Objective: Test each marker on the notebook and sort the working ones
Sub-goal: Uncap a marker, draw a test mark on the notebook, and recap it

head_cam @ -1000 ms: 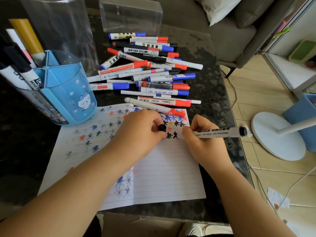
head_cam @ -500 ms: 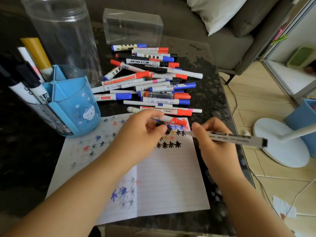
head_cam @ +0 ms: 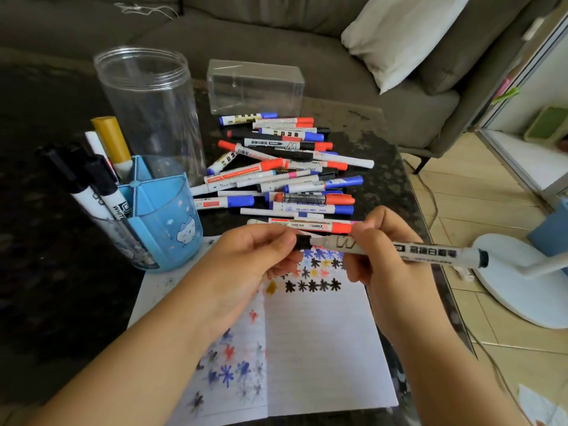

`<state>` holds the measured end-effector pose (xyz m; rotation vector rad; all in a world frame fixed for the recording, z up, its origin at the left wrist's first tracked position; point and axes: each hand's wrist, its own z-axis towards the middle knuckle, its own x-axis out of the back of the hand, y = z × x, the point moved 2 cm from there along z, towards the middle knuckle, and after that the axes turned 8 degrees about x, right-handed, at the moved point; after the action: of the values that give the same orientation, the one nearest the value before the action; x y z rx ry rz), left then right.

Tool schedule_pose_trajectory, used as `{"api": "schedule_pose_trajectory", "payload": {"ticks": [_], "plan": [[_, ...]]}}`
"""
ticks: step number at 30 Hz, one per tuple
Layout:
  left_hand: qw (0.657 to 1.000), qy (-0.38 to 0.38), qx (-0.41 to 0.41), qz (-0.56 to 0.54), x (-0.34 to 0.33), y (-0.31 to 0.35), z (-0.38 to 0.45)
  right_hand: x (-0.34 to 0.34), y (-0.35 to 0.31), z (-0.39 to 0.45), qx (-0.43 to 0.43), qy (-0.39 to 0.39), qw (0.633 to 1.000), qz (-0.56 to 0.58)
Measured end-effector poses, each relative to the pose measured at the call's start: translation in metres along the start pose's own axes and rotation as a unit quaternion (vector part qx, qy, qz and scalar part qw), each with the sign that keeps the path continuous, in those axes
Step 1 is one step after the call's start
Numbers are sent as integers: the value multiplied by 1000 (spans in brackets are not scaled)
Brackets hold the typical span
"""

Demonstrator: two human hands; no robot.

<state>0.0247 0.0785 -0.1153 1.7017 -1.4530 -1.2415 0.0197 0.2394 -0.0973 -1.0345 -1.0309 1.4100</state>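
1. Notebook: laid open nearest the viewer on the dark table; rows of coloured and black star marks are borne on its pages, evidently as test strokes.
2. Left hand: curled around a black cap, which is pinched at the fingertips and presented to the marker's tip, presumably for recapping.
3. Right hand: closed around the white marker, held level above the notebook, tip toward the cap.
4. Blue pen holder: set to the left; several markers are stood in it, likely those judged working.
5. Marker pile: heaped beyond the notebook, probably untested.
6. Clear jar and clear box: placed farthest back.
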Motion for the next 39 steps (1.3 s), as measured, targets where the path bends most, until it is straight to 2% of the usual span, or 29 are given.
{"api": "schedule_pose_trajectory", "payload": {"ticks": [6, 11, 16, 21, 24, 26, 27, 29, 30, 31, 34, 36, 39], "plan": [[997, -46, -10, 68, 4, 0, -7, -7, 7, 2, -23, -15, 999, 29], [965, -75, -42, 247, 0, 3, -17, -10, 9, 6, -25, -12, 999, 32], [954, -30, -93, 283, 5, 4, -24, -28, 12, -1, -31, 3, 992, 118], [950, -3, -112, 292, 9, 4, -27, -37, 11, -5, -59, 7, 991, 124], [948, 53, -134, 284, 23, 8, -29, -43, 10, -11, -116, -10, 987, 114], [944, 91, -153, 277, 37, 15, -35, -39, 11, -16, -181, 27, 980, 74], [939, 113, -163, 280, 44, 19, -39, -33, 11, -19, -188, 67, 980, 7], [929, 151, -181, 285, 52, 30, -49, -25, 1, -23, -102, 116, 968, -200], [922, 164, -188, 296, 53, 36, -54, -28, -10, -23, -32, 87, 957, -275], [911, 174, -194, 318, 52, 42, -59, -38, -21, -23, 26, 23, 944, -327], [882, 187, -207, 380, 50, 50, -73, -75, -38, -21, 127, -182, 880, -421], [875, 189, -208, 395, 58, 51, -86, -100, -47, -21, 165, -246, 848, -440], [875, 214, -203, 383, 81, 47, -105, -127, -55, -19, 181, -281, 837, -433]]}}
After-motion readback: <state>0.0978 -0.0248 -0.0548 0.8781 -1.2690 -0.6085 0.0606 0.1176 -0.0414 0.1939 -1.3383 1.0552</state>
